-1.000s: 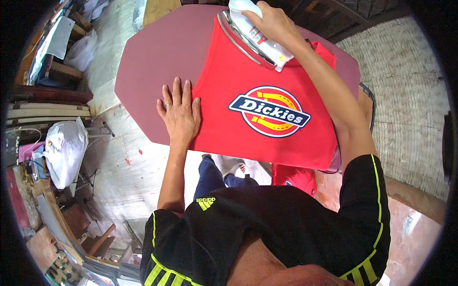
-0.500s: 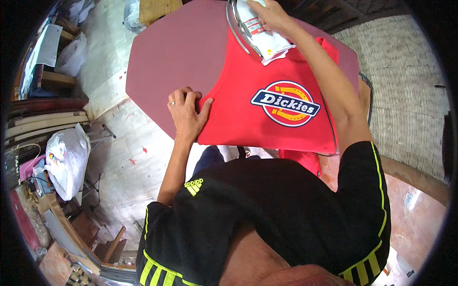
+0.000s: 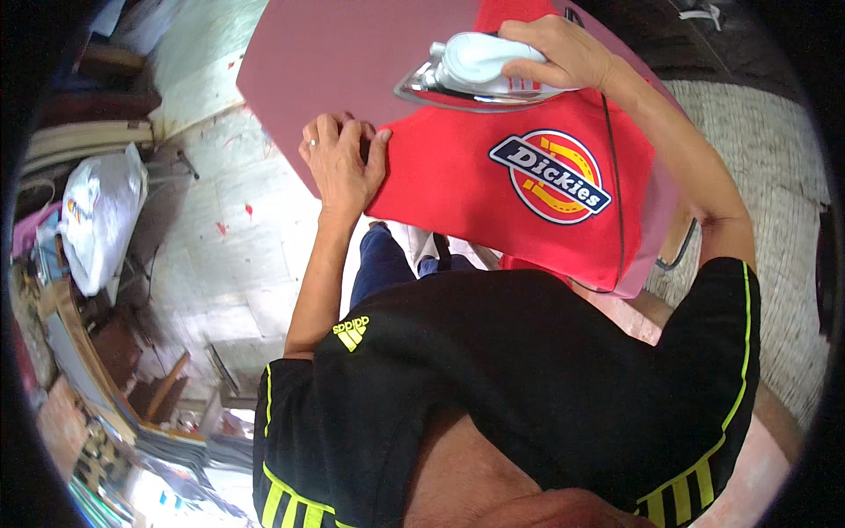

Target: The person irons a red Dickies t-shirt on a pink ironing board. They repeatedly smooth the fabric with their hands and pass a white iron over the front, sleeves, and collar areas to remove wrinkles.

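Note:
A red garment (image 3: pixel 440 176) with a round printed emblem on its right part lies flat on a padded mauve ironing board (image 3: pixel 308 53). My right hand (image 3: pixel 563 53) is wrapped round the handle of a white steam iron (image 3: pixel 480 66). The iron's metal soleplate rests near the garment's far edge, its tip pointing left over the board. At the garment's left edge my left hand (image 3: pixel 341 158) is curled, thumb on the red cloth and fingers bent beside it; the fingertips are partly hidden. A thin dark cord (image 3: pixel 613 167) crosses the garment's right side.
Below the board's near edge show my jeans (image 3: pixel 383 264). A white plastic bag (image 3: pixel 101 216) stands at the left by stacked boards (image 3: pixel 84 145). The tiled floor (image 3: pixel 220 290) carries red scraps. A patterned mat (image 3: pixel 757 176) lies at the right.
The iron has turned from pointing away to pointing left and come nearer, my right hand still on it. My left hand stays at the garment's left edge. The view has shifted slightly.

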Demonstrator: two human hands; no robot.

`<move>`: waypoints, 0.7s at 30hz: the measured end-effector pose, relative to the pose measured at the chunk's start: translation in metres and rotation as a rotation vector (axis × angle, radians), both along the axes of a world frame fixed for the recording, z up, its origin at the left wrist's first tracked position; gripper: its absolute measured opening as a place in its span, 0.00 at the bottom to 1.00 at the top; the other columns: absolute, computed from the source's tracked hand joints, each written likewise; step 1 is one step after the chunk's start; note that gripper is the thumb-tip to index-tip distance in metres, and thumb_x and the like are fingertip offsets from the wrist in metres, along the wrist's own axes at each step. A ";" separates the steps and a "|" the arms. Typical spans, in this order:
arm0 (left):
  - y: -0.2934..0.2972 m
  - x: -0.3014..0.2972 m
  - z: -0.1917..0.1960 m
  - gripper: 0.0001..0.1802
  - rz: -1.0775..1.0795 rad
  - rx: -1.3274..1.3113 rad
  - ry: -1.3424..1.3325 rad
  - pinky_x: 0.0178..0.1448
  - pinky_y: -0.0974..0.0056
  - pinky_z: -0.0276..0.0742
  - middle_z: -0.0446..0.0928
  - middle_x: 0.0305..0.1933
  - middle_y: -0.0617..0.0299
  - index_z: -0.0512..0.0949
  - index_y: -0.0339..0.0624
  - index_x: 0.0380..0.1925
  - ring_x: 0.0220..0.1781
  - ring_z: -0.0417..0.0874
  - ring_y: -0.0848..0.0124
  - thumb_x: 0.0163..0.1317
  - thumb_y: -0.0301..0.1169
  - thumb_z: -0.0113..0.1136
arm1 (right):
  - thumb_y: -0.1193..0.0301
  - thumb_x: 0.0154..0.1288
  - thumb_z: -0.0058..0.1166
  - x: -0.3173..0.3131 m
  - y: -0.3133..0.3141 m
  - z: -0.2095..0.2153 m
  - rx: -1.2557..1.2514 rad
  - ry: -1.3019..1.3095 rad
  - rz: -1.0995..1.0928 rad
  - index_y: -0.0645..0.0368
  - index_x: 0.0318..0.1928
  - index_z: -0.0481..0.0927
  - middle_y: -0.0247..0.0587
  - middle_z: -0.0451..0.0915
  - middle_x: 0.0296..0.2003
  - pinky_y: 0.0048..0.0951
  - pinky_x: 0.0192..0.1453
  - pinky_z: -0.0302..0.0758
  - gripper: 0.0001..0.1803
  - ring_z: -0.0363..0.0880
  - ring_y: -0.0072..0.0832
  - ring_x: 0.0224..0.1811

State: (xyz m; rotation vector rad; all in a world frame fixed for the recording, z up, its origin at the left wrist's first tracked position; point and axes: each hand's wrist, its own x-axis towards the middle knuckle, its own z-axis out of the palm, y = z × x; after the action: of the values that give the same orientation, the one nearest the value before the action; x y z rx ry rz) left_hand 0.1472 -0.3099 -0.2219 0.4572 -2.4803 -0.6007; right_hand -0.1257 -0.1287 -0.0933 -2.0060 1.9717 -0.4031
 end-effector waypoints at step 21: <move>0.013 0.112 0.020 0.22 0.390 0.624 0.465 0.61 0.56 0.67 0.80 0.50 0.56 0.81 0.38 0.45 0.56 0.77 0.65 0.76 0.44 0.42 | 0.49 0.67 0.53 0.147 -0.021 0.010 -0.091 -0.129 0.090 0.61 0.38 0.76 0.61 0.80 0.29 0.54 0.41 0.76 0.24 0.81 0.58 0.34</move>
State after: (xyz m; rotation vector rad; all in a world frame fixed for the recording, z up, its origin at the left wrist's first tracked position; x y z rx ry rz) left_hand 0.2592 -0.2969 -0.2018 0.8914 -1.6721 -1.1597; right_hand 0.0213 -0.1499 -0.0835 -2.0590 1.8097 -0.5944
